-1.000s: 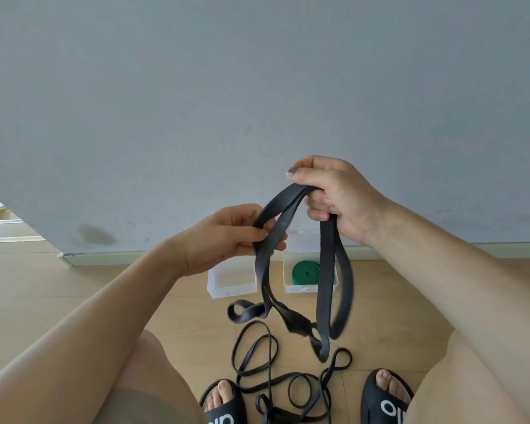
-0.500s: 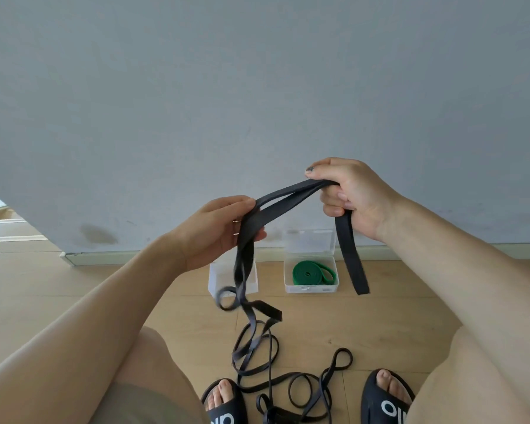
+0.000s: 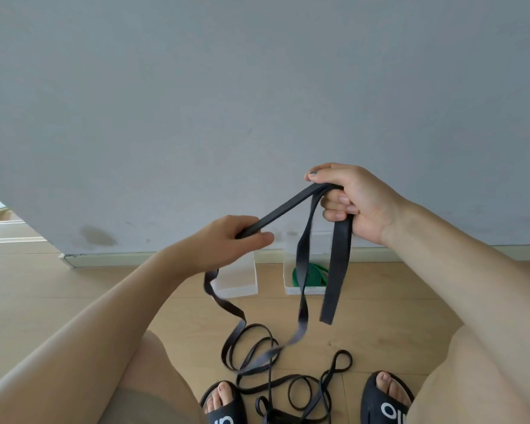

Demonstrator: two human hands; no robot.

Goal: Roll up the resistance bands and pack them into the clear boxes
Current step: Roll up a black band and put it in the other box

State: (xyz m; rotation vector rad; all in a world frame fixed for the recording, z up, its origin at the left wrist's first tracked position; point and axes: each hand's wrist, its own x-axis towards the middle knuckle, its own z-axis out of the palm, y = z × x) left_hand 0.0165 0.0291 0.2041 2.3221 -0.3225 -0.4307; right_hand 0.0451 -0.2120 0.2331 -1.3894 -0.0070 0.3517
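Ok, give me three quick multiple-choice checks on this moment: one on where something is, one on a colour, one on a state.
1. Where do the two clear boxes stand?
A. On the floor by the wall
B. On the person's lap
C. On a shelf

2. What colour is the band already in a box?
A. Red
B. Green
C. Yellow

3. How is the black band in hand?
A. Fully rolled
B. Stretched between both hands, unrolled
C. Lying untouched

Answers:
1 A: the empty clear box and the right clear box sit at the baseboard.
2 B: the green band lies in the right one.
3 B: the left hand and right hand hold the black band, its ends dangling.
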